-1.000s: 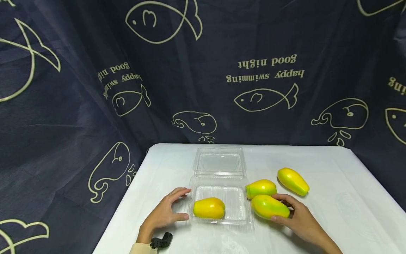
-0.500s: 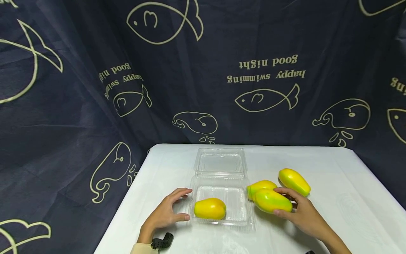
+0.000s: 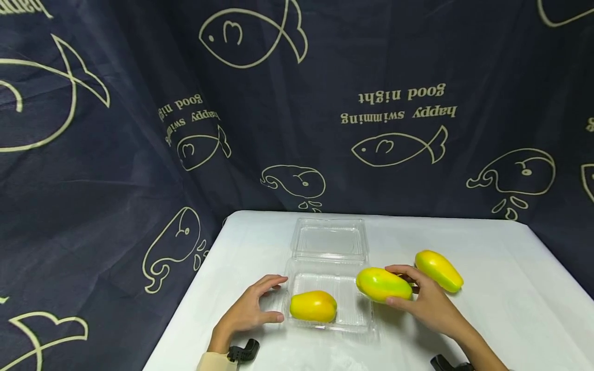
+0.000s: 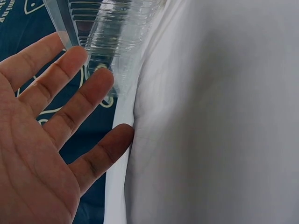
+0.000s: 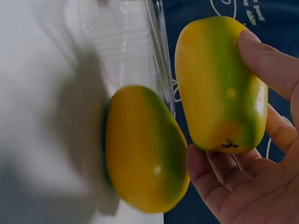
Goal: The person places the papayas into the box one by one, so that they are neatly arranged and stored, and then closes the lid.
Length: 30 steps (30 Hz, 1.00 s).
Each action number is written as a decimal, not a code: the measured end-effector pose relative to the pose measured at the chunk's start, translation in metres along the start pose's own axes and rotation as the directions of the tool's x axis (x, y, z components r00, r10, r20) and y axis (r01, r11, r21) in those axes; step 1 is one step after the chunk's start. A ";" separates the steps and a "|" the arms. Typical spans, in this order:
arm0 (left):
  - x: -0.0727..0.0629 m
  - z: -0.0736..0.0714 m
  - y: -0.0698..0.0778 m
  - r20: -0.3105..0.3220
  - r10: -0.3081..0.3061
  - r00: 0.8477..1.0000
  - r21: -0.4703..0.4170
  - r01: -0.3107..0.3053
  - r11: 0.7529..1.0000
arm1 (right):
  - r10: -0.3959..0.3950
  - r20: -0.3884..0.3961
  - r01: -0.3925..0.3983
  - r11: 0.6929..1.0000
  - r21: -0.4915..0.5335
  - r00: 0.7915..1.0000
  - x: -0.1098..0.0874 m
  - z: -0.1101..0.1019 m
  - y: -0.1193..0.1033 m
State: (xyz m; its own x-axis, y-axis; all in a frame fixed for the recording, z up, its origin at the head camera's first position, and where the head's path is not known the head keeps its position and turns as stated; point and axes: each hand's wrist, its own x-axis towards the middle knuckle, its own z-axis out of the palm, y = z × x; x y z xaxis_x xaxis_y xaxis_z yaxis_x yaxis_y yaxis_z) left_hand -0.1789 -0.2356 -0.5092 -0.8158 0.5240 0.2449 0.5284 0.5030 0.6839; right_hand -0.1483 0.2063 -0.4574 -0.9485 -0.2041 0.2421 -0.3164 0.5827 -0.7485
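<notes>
A green-streaked papaya (image 3: 382, 285) hung in a person's right hand (image 3: 429, 299) at the right side of a clear plastic container (image 3: 355, 309) on a white-covered worktop (image 3: 260, 242). The container lay to the left of that grip, its lid (image 3: 330, 241) folded back on the far side. The fruit's long axis ran roughly left to right, dipping slightly toward the hand, and its left end overlapped the container's right rim in the head view; its height above the rim could not be judged from there. The right hand, the nearer to the container's bare right half, pinched the fruit's right end, thumb on the near side and fingers on the far side, the forearm slanting in from the lower right.

Inside, a yellow papaya (image 3: 313, 306) rested in the near left part, its long axis also running left to right. Beside the container's left edge, the left hand (image 3: 250, 306) held nothing, its grip wide, thumb well apart from extended fingers; whether the fingertips touched the plastic could not be told. A far papaya (image 3: 439, 270) lay on the worktop beyond the right hand, its axis slanting toward the near right.
</notes>
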 end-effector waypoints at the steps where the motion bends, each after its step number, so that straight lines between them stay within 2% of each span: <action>1: 0.000 0.000 0.000 0.000 0.002 1.000 -0.001 -0.002 1.000 | 0.001 0.003 -0.001 1.000 0.001 1.000 0.003 0.002 -0.002; 10: 0.000 0.000 0.000 0.005 -0.001 1.000 0.000 0.001 1.000 | -0.040 0.047 0.037 0.997 0.072 0.998 0.030 0.021 -0.017; 19: 0.000 -0.002 0.001 -0.001 -0.012 1.000 -0.004 0.012 1.000 | -0.008 0.096 -0.004 0.993 0.119 0.995 0.063 0.055 -0.043; 30: 0.000 -0.001 0.002 0.010 -0.028 1.000 -0.010 0.028 1.000 | 0.009 0.099 -0.026 0.985 0.168 0.995 0.073 0.085 -0.056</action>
State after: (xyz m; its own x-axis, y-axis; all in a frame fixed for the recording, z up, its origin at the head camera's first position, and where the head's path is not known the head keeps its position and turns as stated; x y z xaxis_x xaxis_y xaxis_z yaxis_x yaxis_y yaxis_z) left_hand -0.1779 -0.2354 -0.5066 -0.8277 0.5167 0.2189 0.5031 0.5106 0.6973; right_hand -0.1987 0.0923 -0.4504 -0.9455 -0.2761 0.1728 -0.2856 0.4474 -0.8475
